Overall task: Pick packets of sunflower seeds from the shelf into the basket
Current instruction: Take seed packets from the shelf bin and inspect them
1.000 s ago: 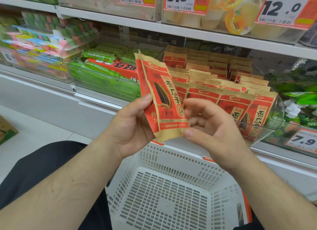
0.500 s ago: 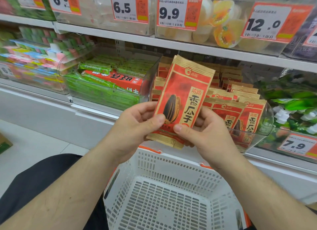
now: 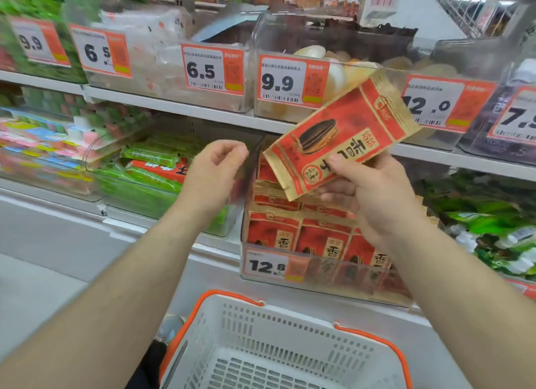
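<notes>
Pinching the red-and-gold sunflower seed packet (image 3: 342,133) near its lower end, your right hand (image 3: 374,197) has thumb on the front and fingers curled behind, and the packet tilts up to the right in front of the upper shelf edge (image 3: 179,106). Your left hand (image 3: 213,175) floats just beside it, fingers loosely curled, grip on nothing as far as the blur lets me judge. More seed packets (image 3: 301,235) stand in the clear bin (image 3: 327,275) behind the 12.8 price tag (image 3: 268,265). Below both wrists sits the white basket (image 3: 290,330) with its orange handle (image 3: 374,339), nothing visible inside.
</notes>
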`<action>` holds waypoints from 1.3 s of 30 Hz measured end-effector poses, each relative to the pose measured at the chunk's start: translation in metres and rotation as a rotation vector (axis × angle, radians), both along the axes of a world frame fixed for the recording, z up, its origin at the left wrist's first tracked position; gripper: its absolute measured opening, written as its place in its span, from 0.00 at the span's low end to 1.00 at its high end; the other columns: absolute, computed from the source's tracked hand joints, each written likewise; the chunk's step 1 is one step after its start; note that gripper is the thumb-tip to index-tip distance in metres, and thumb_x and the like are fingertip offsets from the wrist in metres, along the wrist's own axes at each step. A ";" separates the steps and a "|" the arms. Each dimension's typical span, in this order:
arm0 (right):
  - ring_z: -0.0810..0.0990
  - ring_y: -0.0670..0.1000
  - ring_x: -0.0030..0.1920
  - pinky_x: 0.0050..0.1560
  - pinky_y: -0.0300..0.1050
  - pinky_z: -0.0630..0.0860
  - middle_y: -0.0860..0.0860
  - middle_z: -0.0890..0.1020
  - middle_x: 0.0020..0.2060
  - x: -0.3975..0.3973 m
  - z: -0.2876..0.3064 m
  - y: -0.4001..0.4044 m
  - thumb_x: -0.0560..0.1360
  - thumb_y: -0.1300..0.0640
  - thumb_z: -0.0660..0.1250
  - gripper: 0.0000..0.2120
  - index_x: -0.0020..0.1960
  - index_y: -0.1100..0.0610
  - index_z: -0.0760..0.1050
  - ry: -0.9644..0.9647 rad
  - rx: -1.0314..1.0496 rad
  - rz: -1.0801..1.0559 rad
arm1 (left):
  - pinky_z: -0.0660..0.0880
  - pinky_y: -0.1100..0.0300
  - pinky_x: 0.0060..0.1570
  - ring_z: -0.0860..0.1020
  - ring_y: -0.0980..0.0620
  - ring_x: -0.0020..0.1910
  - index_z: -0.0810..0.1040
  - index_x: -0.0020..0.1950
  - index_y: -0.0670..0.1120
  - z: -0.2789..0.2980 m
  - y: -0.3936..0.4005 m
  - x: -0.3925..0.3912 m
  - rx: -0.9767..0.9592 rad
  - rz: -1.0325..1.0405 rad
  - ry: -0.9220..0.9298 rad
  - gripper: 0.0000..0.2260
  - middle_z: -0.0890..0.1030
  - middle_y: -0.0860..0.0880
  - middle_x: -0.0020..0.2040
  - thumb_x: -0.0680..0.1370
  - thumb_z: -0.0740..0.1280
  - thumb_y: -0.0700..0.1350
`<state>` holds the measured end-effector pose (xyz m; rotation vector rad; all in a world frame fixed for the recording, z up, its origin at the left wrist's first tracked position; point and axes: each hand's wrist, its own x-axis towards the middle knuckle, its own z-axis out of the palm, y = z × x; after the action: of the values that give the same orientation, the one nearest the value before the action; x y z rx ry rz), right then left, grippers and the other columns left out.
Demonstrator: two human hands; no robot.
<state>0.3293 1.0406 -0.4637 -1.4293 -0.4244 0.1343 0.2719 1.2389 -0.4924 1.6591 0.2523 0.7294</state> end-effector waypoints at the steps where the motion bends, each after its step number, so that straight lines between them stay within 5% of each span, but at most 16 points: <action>1: 0.85 0.53 0.36 0.36 0.43 0.81 0.54 0.87 0.41 0.007 0.002 0.002 0.78 0.61 0.69 0.04 0.50 0.54 0.75 -0.039 -0.031 -0.015 | 0.71 0.76 0.34 0.76 0.71 0.34 0.77 0.55 0.47 -0.004 0.004 0.006 0.062 -0.029 0.039 0.07 0.79 0.54 0.45 0.83 0.60 0.42; 4: 0.86 0.52 0.41 0.42 0.43 0.83 0.54 0.86 0.44 0.027 0.004 0.008 0.77 0.61 0.70 0.05 0.49 0.53 0.76 -0.153 -0.177 -0.074 | 0.70 0.77 0.39 0.76 0.74 0.37 0.75 0.59 0.49 -0.020 0.015 0.021 0.201 -0.182 0.172 0.09 0.78 0.57 0.46 0.85 0.57 0.46; 8: 0.85 0.51 0.48 0.54 0.54 0.80 0.49 0.86 0.48 0.052 -0.002 0.017 0.74 0.53 0.74 0.11 0.55 0.51 0.79 -0.248 -0.355 -0.120 | 0.72 0.49 0.64 0.76 0.56 0.62 0.76 0.65 0.55 -0.038 0.026 0.032 0.379 -0.264 0.282 0.27 0.80 0.54 0.62 0.75 0.54 0.67; 11: 0.82 0.51 0.51 0.54 0.52 0.77 0.46 0.85 0.49 0.068 -0.003 0.025 0.75 0.51 0.73 0.06 0.50 0.46 0.79 -0.329 -0.497 -0.089 | 0.64 0.46 0.70 0.70 0.55 0.65 0.76 0.60 0.65 -0.042 0.024 0.031 0.453 -0.265 0.291 0.25 0.77 0.60 0.59 0.71 0.50 0.69; 14: 0.82 0.52 0.52 0.55 0.52 0.77 0.45 0.85 0.48 0.081 -0.004 0.034 0.76 0.52 0.72 0.03 0.48 0.45 0.79 -0.318 -0.602 -0.030 | 0.62 0.44 0.67 0.69 0.55 0.61 0.73 0.50 0.69 -0.042 0.022 0.029 0.518 -0.240 0.271 0.18 0.75 0.65 0.51 0.69 0.49 0.68; 18: 0.83 0.50 0.53 0.62 0.57 0.76 0.46 0.85 0.50 0.094 -0.011 0.045 0.76 0.55 0.71 0.06 0.49 0.44 0.81 -0.309 -0.683 0.075 | 0.64 0.41 0.66 0.71 0.55 0.60 0.74 0.49 0.67 -0.048 0.024 0.028 0.541 -0.224 0.232 0.16 0.78 0.64 0.50 0.71 0.50 0.67; 23: 0.82 0.49 0.51 0.59 0.53 0.77 0.44 0.84 0.49 0.103 -0.021 0.057 0.77 0.53 0.71 0.05 0.51 0.44 0.80 -0.326 -0.805 0.138 | 0.64 0.41 0.66 0.71 0.57 0.60 0.72 0.46 0.70 -0.053 0.023 0.027 0.535 -0.205 0.209 0.12 0.77 0.67 0.49 0.72 0.51 0.67; 28: 0.81 0.50 0.50 0.55 0.49 0.78 0.47 0.82 0.54 0.105 -0.020 0.067 0.74 0.48 0.73 0.20 0.64 0.49 0.77 -0.412 -0.911 0.047 | 0.64 0.42 0.66 0.70 0.60 0.59 0.72 0.46 0.69 -0.054 0.023 0.028 0.534 -0.212 0.227 0.13 0.76 0.68 0.48 0.72 0.50 0.67; 33: 0.77 0.46 0.39 0.44 0.40 0.71 0.44 0.80 0.44 0.102 -0.018 0.070 0.77 0.53 0.69 0.03 0.49 0.48 0.81 -0.521 -0.996 -0.028 | 0.64 0.44 0.66 0.70 0.63 0.58 0.71 0.46 0.68 -0.056 0.022 0.029 0.541 -0.212 0.235 0.13 0.77 0.64 0.49 0.71 0.50 0.66; 39: 0.79 0.44 0.34 0.40 0.41 0.75 0.44 0.80 0.30 0.097 -0.013 0.077 0.75 0.55 0.71 0.07 0.39 0.46 0.79 -0.533 -1.004 0.105 | 0.64 0.46 0.64 0.71 0.59 0.58 0.72 0.49 0.66 -0.058 0.023 0.029 0.553 -0.211 0.226 0.15 0.77 0.63 0.49 0.72 0.50 0.66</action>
<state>0.4261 1.1176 -0.4768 -2.4443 -0.9512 0.0427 0.3010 1.2619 -0.5504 2.2592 0.0283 0.4712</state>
